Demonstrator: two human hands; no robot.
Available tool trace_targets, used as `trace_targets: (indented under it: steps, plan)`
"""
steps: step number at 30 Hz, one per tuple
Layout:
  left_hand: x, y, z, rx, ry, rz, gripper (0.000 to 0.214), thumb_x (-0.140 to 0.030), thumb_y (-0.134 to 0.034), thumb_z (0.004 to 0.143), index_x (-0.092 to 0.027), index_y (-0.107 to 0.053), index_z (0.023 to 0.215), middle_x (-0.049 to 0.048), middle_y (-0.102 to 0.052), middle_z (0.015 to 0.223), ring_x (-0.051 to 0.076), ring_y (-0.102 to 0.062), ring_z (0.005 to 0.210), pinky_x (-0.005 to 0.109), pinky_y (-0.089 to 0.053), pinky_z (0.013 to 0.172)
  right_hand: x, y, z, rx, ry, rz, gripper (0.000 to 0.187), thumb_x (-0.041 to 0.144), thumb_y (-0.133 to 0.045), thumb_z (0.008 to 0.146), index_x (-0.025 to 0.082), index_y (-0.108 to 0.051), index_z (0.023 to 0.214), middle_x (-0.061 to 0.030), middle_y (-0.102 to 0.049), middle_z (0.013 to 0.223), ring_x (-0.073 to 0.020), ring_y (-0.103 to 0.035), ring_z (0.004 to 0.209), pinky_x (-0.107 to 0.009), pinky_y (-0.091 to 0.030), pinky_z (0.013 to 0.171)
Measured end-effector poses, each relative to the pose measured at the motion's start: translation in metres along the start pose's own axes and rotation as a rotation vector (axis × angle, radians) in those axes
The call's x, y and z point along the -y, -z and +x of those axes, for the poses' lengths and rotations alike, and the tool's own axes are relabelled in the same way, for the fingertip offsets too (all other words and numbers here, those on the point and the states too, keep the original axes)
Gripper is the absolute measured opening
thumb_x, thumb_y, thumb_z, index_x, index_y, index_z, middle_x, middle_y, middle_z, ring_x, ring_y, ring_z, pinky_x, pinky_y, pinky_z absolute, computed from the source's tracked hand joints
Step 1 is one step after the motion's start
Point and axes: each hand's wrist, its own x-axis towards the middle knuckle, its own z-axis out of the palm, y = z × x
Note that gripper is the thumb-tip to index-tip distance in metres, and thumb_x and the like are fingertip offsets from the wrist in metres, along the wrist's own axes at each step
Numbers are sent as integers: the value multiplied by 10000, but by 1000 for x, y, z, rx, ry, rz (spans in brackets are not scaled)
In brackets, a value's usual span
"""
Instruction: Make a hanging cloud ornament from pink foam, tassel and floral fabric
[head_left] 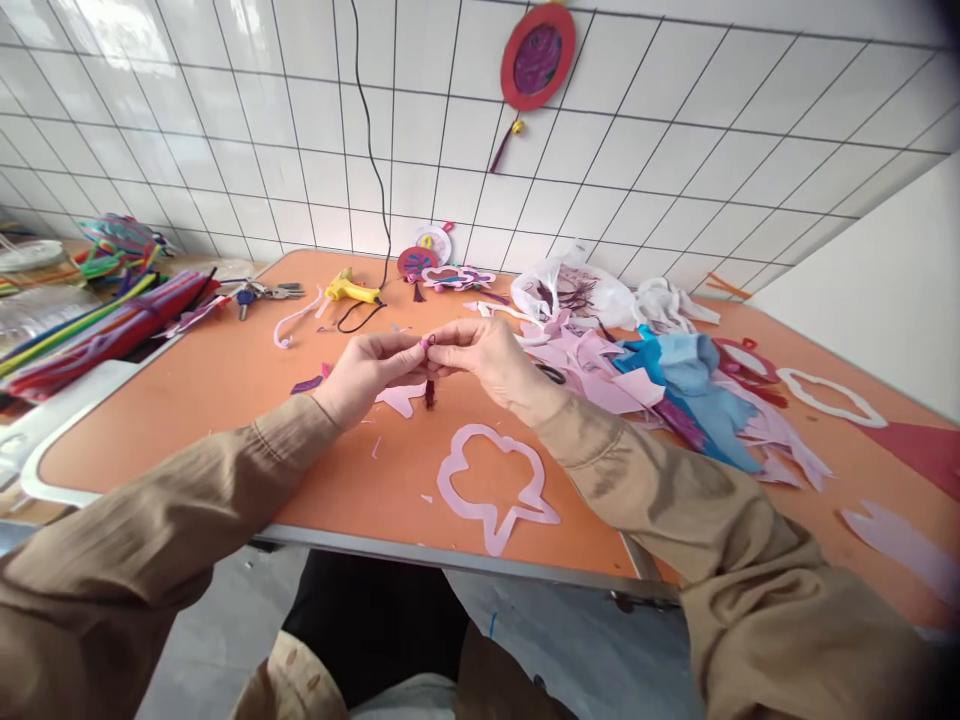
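My left hand (367, 372) and my right hand (491, 360) meet above the middle of the orange table (225, 420). Both pinch a small pink bead with a dark red tassel (429, 385) hanging below the fingertips. The fingers of both hands are closed on it. A pink cut-out paper frame with a cloud-like outline (495, 485) lies flat on the table just in front of my hands. A small pink paper scrap (401, 398) sits under my left hand.
A yellow glue gun (349, 290) with a black cord lies at the back. Keys (262, 292) and pipe cleaners (90, 325) are at the left. Pink and blue paper scraps (675, 385) and plastic bags (577, 290) pile at the right. A red round ornament (536, 58) hangs on the tiled wall.
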Motion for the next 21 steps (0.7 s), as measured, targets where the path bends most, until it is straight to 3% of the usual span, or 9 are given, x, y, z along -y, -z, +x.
trace_targets:
  steps: [4, 8, 11, 14, 16, 18, 21]
  plan:
    - [1, 4, 2, -38, 10, 79, 490, -498, -912, 626, -112, -794, 904, 106, -794, 830, 236, -765, 825, 374, -604, 878, -5, -5, -3, 6, -19, -22, 368, 350, -961, 462, 155, -733, 675, -11, -722, 653, -148, -698, 621, -285, -611, 621]
    - [2, 3, 2, -11, 36, 128, 451, -476, -906, 644, -128, -798, 910, 97, -794, 838, 221, -753, 806, 358, -609, 845, -10, 0, -4, 17, 7, -110, 302, 425, -855, 641, 154, -730, 691, -34, -720, 643, -157, -700, 598, -252, -557, 539]
    - [-1, 1, 1, 14, 54, 148, 354, -386, -868, 695, -130, -790, 927, 81, -778, 821, 193, -734, 754, 308, -602, 745, -13, 3, -3, 7, 107, -255, 252, 399, -733, 767, 161, -719, 685, -20, -671, 586, -121, -625, 536, -232, -458, 479]
    - [-8, 1, -1, -16, 72, 227, 256, -239, -753, 699, -134, -784, 931, 32, -714, 695, 129, -625, 557, 235, -477, 497, -11, 4, -3, -66, 266, -392, 211, 333, -688, 796, 177, -706, 654, -15, -652, 628, -115, -572, 590, -264, -458, 562]
    - [-12, 1, -2, -54, 43, 305, 260, -205, -670, 695, -142, -788, 917, 23, -689, 678, 115, -560, 538, 226, -402, 454, -8, 4, -4, -110, 354, -421, 187, 311, -694, 790, 182, -708, 655, -22, -654, 699, -119, -554, 637, -284, -462, 612]
    - [-13, 2, -2, -61, -20, 338, 246, -221, -646, 714, -148, -788, 902, 49, -724, 796, 146, -611, 685, 236, -457, 546, -2, 3, -6, -102, 388, -398, 179, 311, -694, 793, 177, -714, 677, -28, -649, 746, -114, -549, 633, -290, -459, 602]
    - [-10, 1, -2, 53, -92, 253, 224, -294, -691, 774, -145, -778, 918, 81, -746, 961, 206, -661, 943, 304, -523, 823, 4, 0, -10, -39, 370, -323, 167, 317, -698, 791, 169, -722, 719, -29, -652, 785, -94, -553, 576, -284, -468, 553]
